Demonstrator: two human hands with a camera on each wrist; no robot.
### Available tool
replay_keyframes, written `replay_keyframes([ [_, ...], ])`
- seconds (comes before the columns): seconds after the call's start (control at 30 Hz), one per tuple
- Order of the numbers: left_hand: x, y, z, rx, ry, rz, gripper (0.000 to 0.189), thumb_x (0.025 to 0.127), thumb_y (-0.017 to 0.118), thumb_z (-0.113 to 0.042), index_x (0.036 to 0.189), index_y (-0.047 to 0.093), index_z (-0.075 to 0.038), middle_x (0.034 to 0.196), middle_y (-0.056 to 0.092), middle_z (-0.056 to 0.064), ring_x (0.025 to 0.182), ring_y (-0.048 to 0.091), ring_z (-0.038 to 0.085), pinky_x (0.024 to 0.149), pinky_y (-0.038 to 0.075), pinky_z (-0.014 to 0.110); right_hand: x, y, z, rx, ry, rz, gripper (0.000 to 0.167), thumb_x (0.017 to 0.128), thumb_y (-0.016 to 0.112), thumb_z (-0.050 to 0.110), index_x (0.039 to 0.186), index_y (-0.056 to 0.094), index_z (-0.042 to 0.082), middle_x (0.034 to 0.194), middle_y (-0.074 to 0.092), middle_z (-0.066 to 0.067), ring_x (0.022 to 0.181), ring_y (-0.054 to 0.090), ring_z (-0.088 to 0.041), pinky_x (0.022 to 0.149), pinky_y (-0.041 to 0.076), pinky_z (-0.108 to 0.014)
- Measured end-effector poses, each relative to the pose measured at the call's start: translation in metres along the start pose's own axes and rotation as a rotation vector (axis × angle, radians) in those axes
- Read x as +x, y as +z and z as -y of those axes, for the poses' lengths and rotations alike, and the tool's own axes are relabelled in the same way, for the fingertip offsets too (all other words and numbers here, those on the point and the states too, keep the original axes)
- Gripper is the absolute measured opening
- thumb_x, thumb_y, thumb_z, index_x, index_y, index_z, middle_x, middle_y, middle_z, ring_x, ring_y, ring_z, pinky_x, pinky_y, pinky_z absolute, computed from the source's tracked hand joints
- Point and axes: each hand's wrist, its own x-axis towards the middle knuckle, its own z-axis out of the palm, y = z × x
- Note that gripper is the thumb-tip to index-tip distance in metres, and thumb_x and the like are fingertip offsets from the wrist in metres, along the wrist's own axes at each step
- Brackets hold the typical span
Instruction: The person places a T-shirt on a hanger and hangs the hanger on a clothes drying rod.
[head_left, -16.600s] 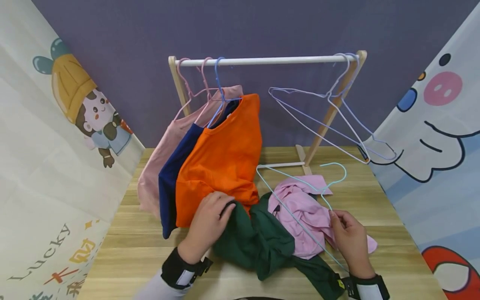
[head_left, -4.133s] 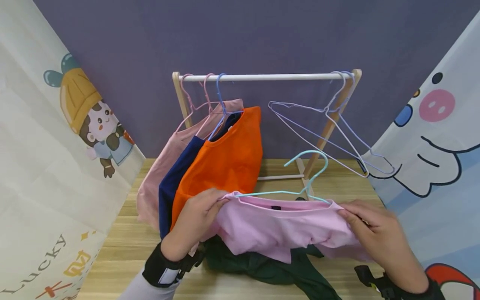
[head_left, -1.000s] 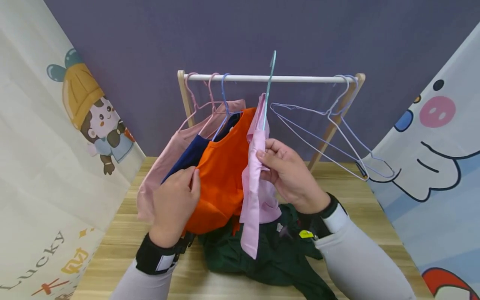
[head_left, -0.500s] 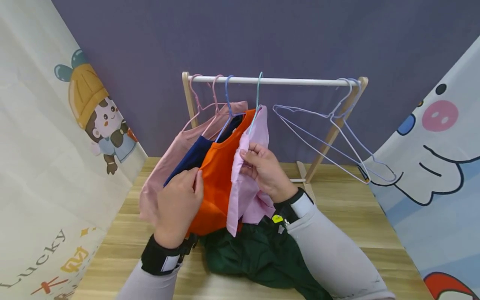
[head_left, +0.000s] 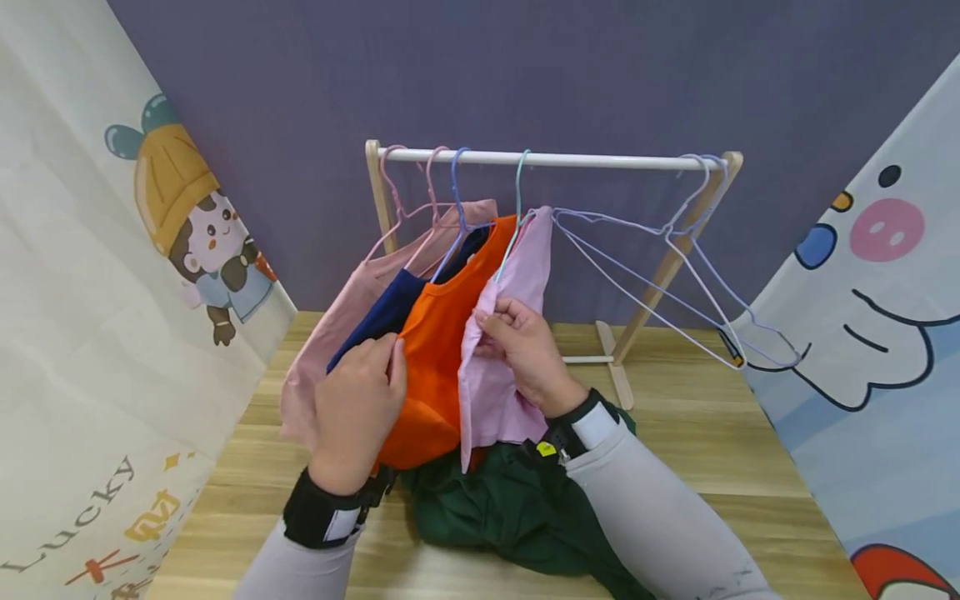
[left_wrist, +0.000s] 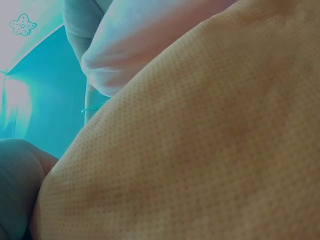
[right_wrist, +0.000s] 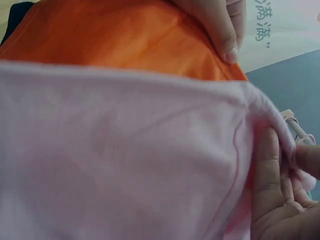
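My left hand (head_left: 358, 408) pinches the edge of an orange shirt (head_left: 442, 333), which hangs on a blue hanger (head_left: 455, 196). My right hand (head_left: 525, 354) pinches the near shoulder of a lilac-pink shirt (right_wrist: 115, 150) between thumb and fingers. That shirt is on a mint-green hanger (head_left: 518, 187) whose hook is over the white rail (head_left: 600, 161). In the right wrist view the orange shirt (right_wrist: 120, 35) lies just behind the pink cloth. A dotted surface close to the lens fills most of the left wrist view.
Left of the orange shirt hang a navy shirt (head_left: 386, 312) and a dusty-pink shirt (head_left: 337, 325). Bare lavender hangers (head_left: 660, 308) hang by the rack's right post (head_left: 660, 275). A crumpled dark green garment (head_left: 487, 517) lies on the wooden table (head_left: 720, 467).
The pink shirt went from the table onto the mint-green hanger. Within the last second its hook came down onto the rail. My left hand moved from that shirt to the orange one.
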Motion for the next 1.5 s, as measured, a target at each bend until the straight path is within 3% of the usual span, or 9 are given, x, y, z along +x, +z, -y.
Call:
replay_keyframes([
  [0.3, 0.001, 0.003, -0.002, -0.004, 0.0, 0.014, 0.025, 0.105, 0.061, -0.025, 0.099, 0.073, -0.004, 0.071, 0.064, 0.011, 0.061, 0.061, 0.029, 0.054, 0.058, 0.04, -0.022, -0.035, -0.007, -0.168, -0.053, 0.035, 0.028, 0.102, 0.065, 0.009, 0.125, 0.058, -0.006, 0.102, 0.074, -0.009, 0.082, 0.075, -0.014, 0.077, 0.065, -0.032],
  [0.43, 0.002, 0.004, -0.001, -0.005, -0.005, 0.006, 0.024, 0.105, 0.061, -0.025, 0.099, 0.072, -0.005, 0.074, 0.066, 0.013, 0.063, 0.063, 0.031, 0.055, 0.059, 0.042, -0.034, -0.07, -0.02, -0.297, -0.065, -0.017, 0.033, 0.102, 0.065, 0.01, 0.126, 0.058, -0.012, 0.102, 0.073, -0.014, 0.081, 0.074, -0.014, 0.074, 0.065, -0.033],
  [0.6, 0.003, 0.005, 0.001, 0.005, -0.016, -0.011, 0.025, 0.105, 0.06, -0.026, 0.1, 0.073, -0.004, 0.076, 0.068, 0.015, 0.065, 0.065, 0.033, 0.055, 0.059, 0.044, -0.052, -0.127, -0.049, -0.473, 0.014, -0.117, 0.033, 0.103, 0.065, 0.015, 0.124, 0.06, -0.011, 0.1, 0.07, -0.018, 0.081, 0.072, -0.014, 0.073, 0.064, -0.029],
  [0.73, 0.002, 0.006, 0.002, 0.008, -0.019, -0.006, 0.027, 0.106, 0.059, -0.026, 0.1, 0.072, -0.004, 0.076, 0.068, 0.015, 0.065, 0.065, 0.033, 0.055, 0.059, 0.044, -0.076, -0.166, -0.079, -0.761, -0.007, -0.13, 0.031, 0.1, 0.07, 0.015, 0.123, 0.065, -0.006, 0.105, 0.072, -0.019, 0.086, 0.071, -0.016, 0.074, 0.062, -0.028],
  [0.87, 0.002, 0.006, 0.003, 0.008, -0.02, 0.004, 0.027, 0.106, 0.059, -0.027, 0.101, 0.072, -0.004, 0.076, 0.067, 0.015, 0.064, 0.064, 0.033, 0.055, 0.058, 0.044, -0.104, -0.191, -0.113, -1.122, -0.083, -0.001, 0.055, 0.09, 0.083, 0.031, 0.136, 0.065, 0.006, 0.127, 0.068, -0.019, 0.115, 0.067, -0.033, 0.094, 0.058, -0.049],
  [0.97, 0.002, 0.005, 0.003, 0.011, -0.026, 0.016, 0.027, 0.106, 0.058, -0.027, 0.102, 0.072, -0.004, 0.076, 0.068, 0.015, 0.064, 0.064, 0.033, 0.055, 0.058, 0.044, -0.123, -0.197, -0.133, -1.254, -0.063, 0.165, 0.088, 0.078, 0.088, 0.052, 0.151, 0.054, 0.016, 0.153, 0.048, -0.025, 0.14, 0.045, -0.053, 0.106, 0.044, -0.071],
  [1.1, 0.001, 0.004, 0.004, 0.008, -0.037, 0.025, 0.028, 0.107, 0.058, -0.028, 0.105, 0.073, -0.004, 0.079, 0.069, 0.015, 0.067, 0.065, 0.034, 0.058, 0.06, 0.045, -0.138, -0.194, -0.142, -1.318, 0.027, 0.284, 0.107, 0.069, 0.085, 0.069, 0.158, 0.045, 0.026, 0.165, 0.032, -0.028, 0.147, 0.027, -0.064, 0.107, 0.03, -0.084],
  [1.5, 0.0, 0.004, 0.008, 0.026, -0.039, 0.007, 0.027, 0.107, 0.059, -0.027, 0.103, 0.073, -0.004, 0.08, 0.069, 0.016, 0.066, 0.066, 0.035, 0.05, 0.055, 0.044, -0.166, -0.184, -0.139, -1.412, 0.059, 0.257, 0.106, 0.067, 0.081, 0.075, 0.156, 0.049, 0.027, 0.162, 0.037, -0.028, 0.142, 0.035, -0.066, 0.1, 0.034, -0.086],
])
